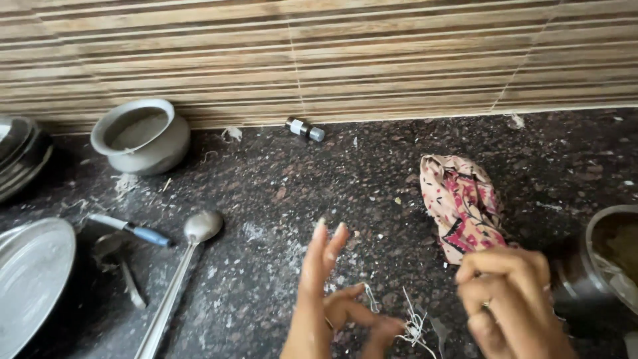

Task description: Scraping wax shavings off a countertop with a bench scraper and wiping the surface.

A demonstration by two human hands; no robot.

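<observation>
Far left on the table (279, 193): pot (141, 135). Nearer: ladle (179, 272), right of plate (30, 279). Small bottle (305, 129) far centre, against the wall. Crumpled cloth (462, 206) right of centre; vessel (601, 262) at right edge. Nearest: hands, left (325, 306), right (512, 299), threads (415, 326) between.

1. Open dark stone counter (279, 199) runs through the middle, between the ladle (183, 266) and the patterned cloth (462, 203).
2. Left side crowded: round metal pot (141, 135) by the tiled wall, blue-handled tool (133, 231), ladle, steel plate (30, 279), stacked dishes (20, 156) at the edge.
3. Small bottle (305, 129) lies against the wall, clear counter before it.
4. Right: crumpled cloth, then a metal vessel (601, 266) at the edge; narrow gap between them.
5. Back right counter open.
</observation>
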